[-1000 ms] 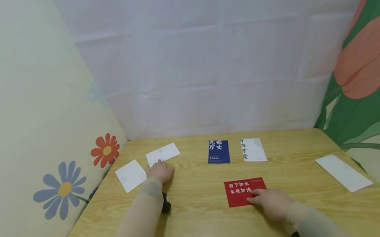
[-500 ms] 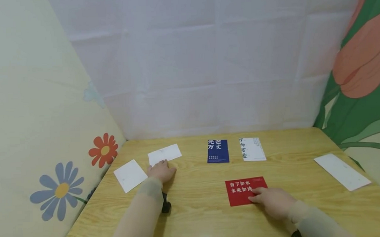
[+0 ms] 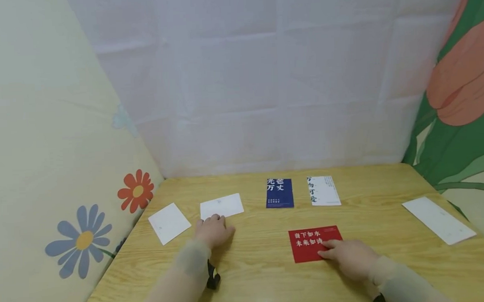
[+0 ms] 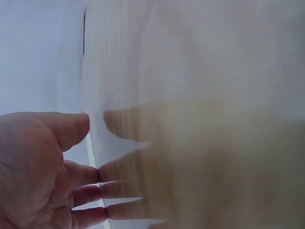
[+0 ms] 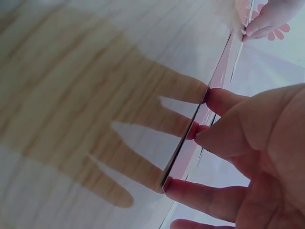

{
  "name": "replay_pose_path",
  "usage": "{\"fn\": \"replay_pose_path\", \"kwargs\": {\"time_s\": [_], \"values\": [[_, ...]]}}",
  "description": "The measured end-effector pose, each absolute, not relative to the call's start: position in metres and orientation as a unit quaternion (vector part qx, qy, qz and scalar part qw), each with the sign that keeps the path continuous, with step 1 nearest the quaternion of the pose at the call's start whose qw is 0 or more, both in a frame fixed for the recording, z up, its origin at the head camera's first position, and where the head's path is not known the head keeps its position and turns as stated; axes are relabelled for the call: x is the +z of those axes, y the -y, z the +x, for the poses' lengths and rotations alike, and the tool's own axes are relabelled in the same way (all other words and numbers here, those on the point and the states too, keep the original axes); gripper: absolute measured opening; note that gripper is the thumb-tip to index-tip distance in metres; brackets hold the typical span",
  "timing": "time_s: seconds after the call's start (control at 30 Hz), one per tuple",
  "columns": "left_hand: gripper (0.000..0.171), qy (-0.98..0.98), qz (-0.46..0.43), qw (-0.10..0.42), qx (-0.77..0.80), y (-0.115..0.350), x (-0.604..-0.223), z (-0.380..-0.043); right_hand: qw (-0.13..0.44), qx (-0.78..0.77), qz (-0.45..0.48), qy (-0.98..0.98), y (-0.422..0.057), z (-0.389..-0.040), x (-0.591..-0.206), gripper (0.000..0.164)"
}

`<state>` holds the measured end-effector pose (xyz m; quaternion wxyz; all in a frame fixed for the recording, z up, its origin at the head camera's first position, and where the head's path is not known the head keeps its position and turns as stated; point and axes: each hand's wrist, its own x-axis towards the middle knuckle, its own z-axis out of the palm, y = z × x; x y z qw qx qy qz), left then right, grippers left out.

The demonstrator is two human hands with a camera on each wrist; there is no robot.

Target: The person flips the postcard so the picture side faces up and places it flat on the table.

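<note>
My left hand [image 3: 214, 232] rests its fingertips on the near edge of a blank white card [image 3: 221, 205] lying at the left of the table. In the left wrist view the fingers [image 4: 86, 193] are spread and fairly straight over the glossy tabletop. A squarish white card [image 3: 169, 223] lies just left of that hand. Toward the front, my right hand [image 3: 351, 258] touches the right side of a red card [image 3: 305, 252] printed with white characters. From the right wrist view, extended fingertips meet the card's edge [image 5: 183, 138].
Farther back lie a dark blue card [image 3: 279, 195] and a white card with dark characters [image 3: 325, 191]. A long white card [image 3: 438, 219] lies at the far right. A white cloth [image 3: 280, 100] hangs behind the wooden table [image 3: 246, 279], with flowered panels at both sides.
My left hand has slid the blank white card right and nearer to me, turning it a little. The right hand stays on the red card, almost unmoved.
</note>
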<state>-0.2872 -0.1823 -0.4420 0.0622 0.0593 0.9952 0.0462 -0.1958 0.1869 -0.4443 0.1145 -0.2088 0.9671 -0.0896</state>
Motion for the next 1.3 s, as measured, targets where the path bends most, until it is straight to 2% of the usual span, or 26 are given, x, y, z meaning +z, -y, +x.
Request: {"fn": "replay_pose_path", "kwargs": {"time_s": [0.4, 0.73, 1.07, 1.3], "values": [[0.061, -0.988, 0.118, 0.073, 0.063, 0.168, -0.440, -0.239, 0.112, -0.089, -0.218, -0.965, -0.193, -0.197, -0.447, 0.032], [0.063, -0.973, 0.192, 0.073, 0.101, 0.154, -0.443, -0.200, 0.105, -0.091, -0.199, -0.970, -0.220, -0.200, -0.453, 0.031], [0.067, -0.965, 0.240, 0.087, 0.063, 0.139, -0.446, -0.180, 0.104, -0.099, -0.159, -0.977, -0.253, -0.205, -0.450, 0.032], [0.064, -0.957, 0.280, 0.060, 0.036, 0.125, -0.447, -0.167, 0.099, -0.112, -0.130, -0.980, -0.273, -0.211, -0.449, 0.035]]}}
